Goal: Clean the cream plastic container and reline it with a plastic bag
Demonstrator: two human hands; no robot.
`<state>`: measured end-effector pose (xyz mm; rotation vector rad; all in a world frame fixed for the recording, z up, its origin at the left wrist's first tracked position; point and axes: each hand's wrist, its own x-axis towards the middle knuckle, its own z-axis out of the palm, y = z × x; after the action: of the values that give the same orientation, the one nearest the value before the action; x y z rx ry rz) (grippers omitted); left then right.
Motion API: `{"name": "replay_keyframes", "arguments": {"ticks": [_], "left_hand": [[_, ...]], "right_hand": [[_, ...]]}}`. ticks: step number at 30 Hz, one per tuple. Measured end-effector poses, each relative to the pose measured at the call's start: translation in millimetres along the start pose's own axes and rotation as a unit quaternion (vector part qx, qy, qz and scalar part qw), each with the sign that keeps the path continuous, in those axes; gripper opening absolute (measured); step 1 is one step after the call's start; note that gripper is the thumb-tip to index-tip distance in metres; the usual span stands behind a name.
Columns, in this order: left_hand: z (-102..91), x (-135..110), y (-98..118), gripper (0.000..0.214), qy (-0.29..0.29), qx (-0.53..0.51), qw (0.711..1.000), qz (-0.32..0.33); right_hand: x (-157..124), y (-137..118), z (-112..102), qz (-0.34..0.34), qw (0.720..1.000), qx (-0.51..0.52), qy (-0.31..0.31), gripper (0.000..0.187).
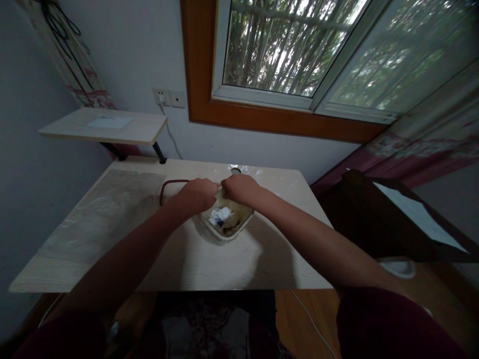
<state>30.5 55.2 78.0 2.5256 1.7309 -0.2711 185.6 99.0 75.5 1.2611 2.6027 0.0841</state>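
A small pale container (227,238) with rounded corners stands on the light wooden table. Inside it lies a crumpled white wad (220,216) with dark marks, along with some yellowish-brown matter. My left hand (202,194) is closed in a fist over the container's far left side. Close beside it, my right hand (239,189) is also closed, over the far right side. Both hands cover much of the far rim, and what their fingers pinch is hidden. To the left of my left hand, a reddish-brown bent bar (162,192) shows, partly behind my wrist.
A clear plastic sheet (97,214) covers the table's left part. Behind my right hand is a small round thing (235,170). A raised shelf (138,128) bearing a paper stands at the back left. A dark piece of furniture (359,219) is at the right.
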Motion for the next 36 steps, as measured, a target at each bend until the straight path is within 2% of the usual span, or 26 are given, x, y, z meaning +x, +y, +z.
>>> {"name": "replay_keyframes", "arguments": {"ticks": [5,11,18,21,24,26,29,31,36], "left_hand": [[5.8,-2.8,-13.4,0.03,-0.01,-0.02,0.998,0.058],[10.9,-2.8,-24.9,0.024,-0.009,-0.089,0.996,0.03],[7.1,-16.2,-26.0,0.023,-0.109,-0.249,0.961,0.041],[1.0,-22.8,-27.7,0.023,-0.127,-0.268,0.954,0.042],[-7.1,-25.8,-28.9,0.034,-0.087,-0.202,0.975,0.024],[-11.1,-24.8,-29.0,0.04,-0.024,-0.143,0.989,0.004],[-12.5,-19.2,-26.3,0.042,0.064,-0.082,0.994,-0.017],[-10.9,-14.3,-22.2,0.04,0.085,-0.057,0.995,-0.014],[-6.6,-6.5,-11.3,0.03,0.092,-0.018,0.996,0.004]], "right_hand": [[-10.9,16.6,-1.2,0.005,0.999,0.023,-0.047,0.043],[-23.8,30.7,-2.2,0.012,0.994,0.045,-0.095,0.042],[-30.5,43.7,2.5,-0.009,0.991,0.087,-0.104,0.032],[-34.2,50.7,4.5,-0.01,0.988,0.128,-0.087,0.026],[-39.0,56.5,5.8,0.001,0.984,0.171,-0.058,0.024],[-41.7,59.0,6.6,0.004,0.981,0.192,-0.018,0.03],[-44.5,60.5,7.5,-0.014,0.976,0.211,0.047,0.033],[-46.0,60.0,7.6,-0.02,0.977,0.202,0.068,0.029],[-52.1,53.8,5.5,-0.024,0.989,0.13,0.065,0.029]]}}
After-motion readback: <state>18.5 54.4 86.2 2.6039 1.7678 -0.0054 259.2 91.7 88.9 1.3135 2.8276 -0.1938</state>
